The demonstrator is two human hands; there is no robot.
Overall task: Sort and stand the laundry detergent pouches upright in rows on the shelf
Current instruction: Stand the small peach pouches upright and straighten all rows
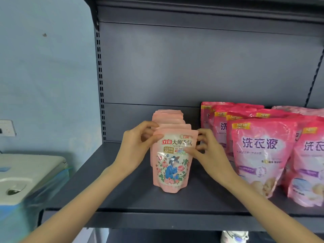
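A row of small peach-pink detergent pouches stands upright on the dark grey shelf (133,195). The front pouch (172,165) shows a flower picture and a figure in blue. My left hand (135,149) pinches the front pouch's top left edge between thumb and fingers. My right hand (206,151) holds its right edge, thumb across the front, fingers curled behind. More peach pouches (169,118) line up behind it. To the right stand larger bright pink pouches (261,155) in rows.
The shelf's back panel (192,67) rises behind the pouches. A white and blue appliance (26,178) sits to the left below shelf level. A wall socket (7,128) is on the pale blue wall. A lower shelf holds an item (235,236), partly seen.
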